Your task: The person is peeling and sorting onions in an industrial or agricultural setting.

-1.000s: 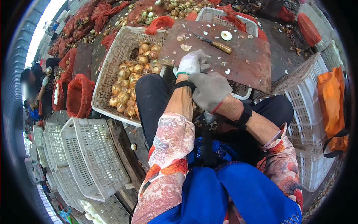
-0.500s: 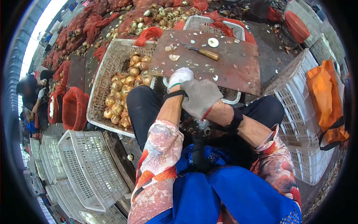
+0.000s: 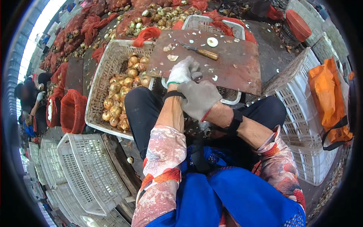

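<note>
My left hand, in a white glove with a green cuff, hovers over the near edge of a worn reddish board. Its fingers are loosely bent and apart, with nothing seen in them. My right hand, in a grey glove, closes at the left wrist on a black wrist strap; its fingertips are partly hidden. On the board lie a curved-blade knife with a wooden handle, a white round piece of onion and peel scraps. Brown-skinned onions fill part of a white crate to the left.
Stacked white crates stand at right, with an orange bag hung on them. More empty crates are at lower left. Red mesh sacks and loose onions lie beyond. A person sits at far left.
The left hand's fingers have loosened and spread, and it reaches slightly farther over the board. The right hand stays at the left wrist. The view has shifted slightly.
</note>
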Motion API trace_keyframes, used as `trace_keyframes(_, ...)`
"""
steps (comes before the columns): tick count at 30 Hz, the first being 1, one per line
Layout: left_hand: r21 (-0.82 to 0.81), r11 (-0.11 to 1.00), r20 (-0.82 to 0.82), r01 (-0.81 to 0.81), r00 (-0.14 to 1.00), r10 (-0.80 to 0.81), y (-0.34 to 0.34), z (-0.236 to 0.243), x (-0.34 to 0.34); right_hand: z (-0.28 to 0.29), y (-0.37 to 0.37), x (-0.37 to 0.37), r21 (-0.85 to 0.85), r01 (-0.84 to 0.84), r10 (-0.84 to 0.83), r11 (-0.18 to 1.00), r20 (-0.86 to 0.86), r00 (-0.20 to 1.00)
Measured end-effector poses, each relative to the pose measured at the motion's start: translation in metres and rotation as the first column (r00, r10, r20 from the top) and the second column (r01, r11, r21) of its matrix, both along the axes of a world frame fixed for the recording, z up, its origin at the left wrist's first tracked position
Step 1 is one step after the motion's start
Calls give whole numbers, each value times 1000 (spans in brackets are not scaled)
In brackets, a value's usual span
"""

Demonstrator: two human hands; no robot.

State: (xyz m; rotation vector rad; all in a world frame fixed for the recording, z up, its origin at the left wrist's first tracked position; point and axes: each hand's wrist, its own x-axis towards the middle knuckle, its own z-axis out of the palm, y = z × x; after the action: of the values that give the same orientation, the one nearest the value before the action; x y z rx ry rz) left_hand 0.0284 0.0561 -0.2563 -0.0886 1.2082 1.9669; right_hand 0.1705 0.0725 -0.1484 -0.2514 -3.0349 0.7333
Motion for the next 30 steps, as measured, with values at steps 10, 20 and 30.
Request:
trace_keyframes(10, 314, 939, -309, 141, 950, -39, -45, 128, -32, -8, 48, 1, -361, 140, -230, 922, -222, 947)
trace_keyframes(20, -707, 273, -475, -652, 152, -867, -278, 173, -131, -23, 74, 8, -270, 173, -226, 947, -177, 958)
trace_keyframes(30, -858, 455, -419, -240, 839, -348, -412, 12, -133, -85, 84, -18, -310, 313, -331, 897, -5, 944)
